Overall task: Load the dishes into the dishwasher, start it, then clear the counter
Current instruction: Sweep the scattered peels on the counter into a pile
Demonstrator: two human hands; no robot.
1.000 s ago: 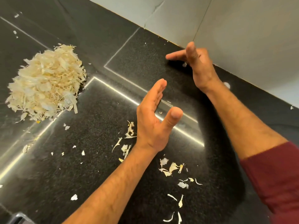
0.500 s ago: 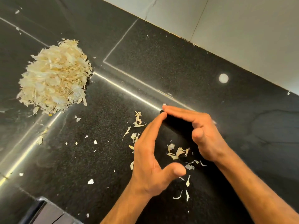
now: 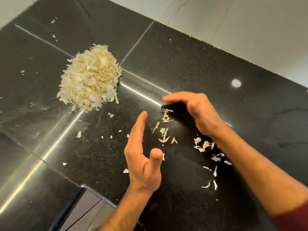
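The loose peels (image 3: 164,130) lie scattered on the black desk (image 3: 191,67), between our two hands. Our left hand (image 3: 141,157) stands edge-on with a wide, empty grip; our right hand (image 3: 195,109) arches over them, empty too. The big pile (image 3: 90,77) sits well to the left.

Counter (image 3: 191,52) glossy speckled black stone; peel pile (image 3: 90,79) papery, dry

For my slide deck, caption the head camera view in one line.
Two open hands, left hand and right hand, bracket scattered peel scraps on black counter beside a peel pile.
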